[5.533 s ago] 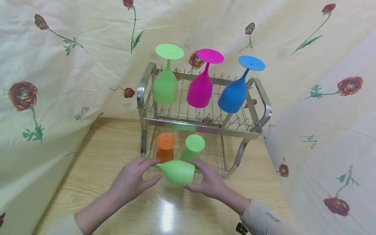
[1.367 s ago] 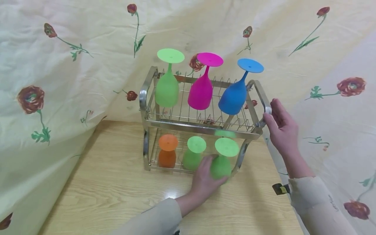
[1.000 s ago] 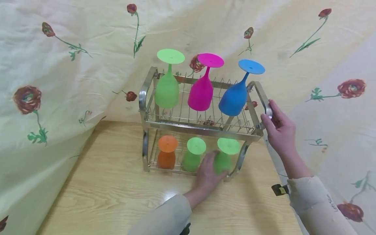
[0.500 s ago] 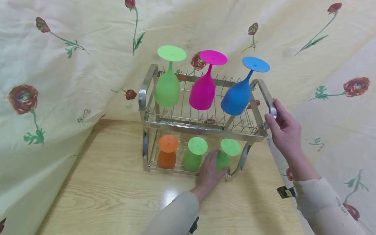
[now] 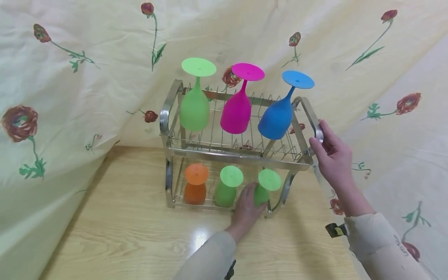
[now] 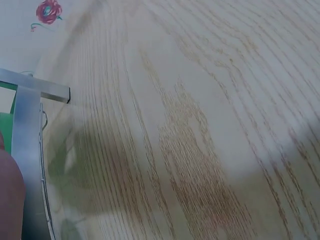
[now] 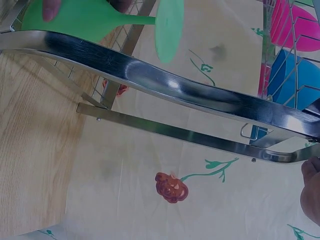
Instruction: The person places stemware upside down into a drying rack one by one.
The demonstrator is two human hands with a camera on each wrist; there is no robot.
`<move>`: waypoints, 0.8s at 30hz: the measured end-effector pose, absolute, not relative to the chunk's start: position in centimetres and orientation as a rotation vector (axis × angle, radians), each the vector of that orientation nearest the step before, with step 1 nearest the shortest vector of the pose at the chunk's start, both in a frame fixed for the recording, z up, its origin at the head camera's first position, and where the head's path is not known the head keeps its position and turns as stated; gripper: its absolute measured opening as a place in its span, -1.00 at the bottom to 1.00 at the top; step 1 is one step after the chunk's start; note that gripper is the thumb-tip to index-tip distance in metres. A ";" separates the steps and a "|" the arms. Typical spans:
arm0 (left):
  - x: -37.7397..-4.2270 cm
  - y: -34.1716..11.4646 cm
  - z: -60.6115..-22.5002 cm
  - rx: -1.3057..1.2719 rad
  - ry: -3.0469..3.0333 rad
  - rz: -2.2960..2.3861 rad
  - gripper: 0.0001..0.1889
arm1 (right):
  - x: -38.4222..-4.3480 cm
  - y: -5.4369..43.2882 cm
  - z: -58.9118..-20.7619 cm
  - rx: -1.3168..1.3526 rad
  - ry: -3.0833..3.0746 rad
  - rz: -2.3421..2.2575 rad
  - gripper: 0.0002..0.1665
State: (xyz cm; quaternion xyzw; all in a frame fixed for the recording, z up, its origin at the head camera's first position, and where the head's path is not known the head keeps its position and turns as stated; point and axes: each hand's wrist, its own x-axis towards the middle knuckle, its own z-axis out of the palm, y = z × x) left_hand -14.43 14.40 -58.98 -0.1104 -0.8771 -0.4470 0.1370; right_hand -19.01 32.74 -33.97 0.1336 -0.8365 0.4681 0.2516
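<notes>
My left hand (image 5: 246, 210) holds a green goblet (image 5: 269, 180) by its bowl, upside down, at the right end of the rack's lower shelf. In the right wrist view, fingertips press the bowl of that green goblet (image 7: 75, 20) behind the metal side frame. The right hand (image 5: 334, 159) grips the right side bar of the two-tier metal dish rack (image 5: 224, 156), thumb in front and fingers behind. Left of the held goblet, another green goblet (image 5: 231, 177) and an orange goblet (image 5: 196, 174) stand inverted on the same shelf.
On the upper tier a green goblet (image 5: 195, 109), a magenta goblet (image 5: 236, 112) and a blue goblet (image 5: 276, 118) lean upside down among the wires. The rack stands on a wooden table (image 5: 133, 233), against a flower-printed cloth (image 5: 87, 23) at the back and sides.
Earlier both hands held the green goblet sideways before the rack. The left hand then brought it inverted onto the lower shelf's right end and lowered it, while the right hand went to the side bar.
</notes>
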 end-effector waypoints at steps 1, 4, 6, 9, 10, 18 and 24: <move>-14.4 14.3 -59.0 -0.320 -2.544 -1.297 -0.17 | -19.0 32.7 -34.1 0.364 -2.275 1.283 -0.34; -14.1 14.1 -59.0 -0.322 -2.566 -1.306 -0.17 | -18.9 32.7 -34.2 0.359 -2.274 1.295 -0.34; -14.0 13.9 -59.0 -0.322 -2.576 -1.307 -0.16 | -18.9 32.7 -34.3 0.355 -2.278 1.289 -0.33; -13.9 13.8 -58.9 -0.327 -2.586 -1.302 -0.15 | -18.9 32.6 -34.3 0.355 -2.282 1.278 -0.33; -13.9 13.8 -58.9 -0.329 -2.586 -1.298 -0.14 | -18.9 32.6 -34.3 0.355 -2.281 1.276 -0.33; -13.4 13.5 -58.7 -0.283 -2.567 -1.289 -0.03 | -19.0 32.3 -34.1 0.349 -2.279 1.322 -0.32; -12.1 13.1 -58.2 -0.284 -2.527 -1.459 0.01 | -18.8 32.5 -34.0 0.304 -2.294 1.321 -0.32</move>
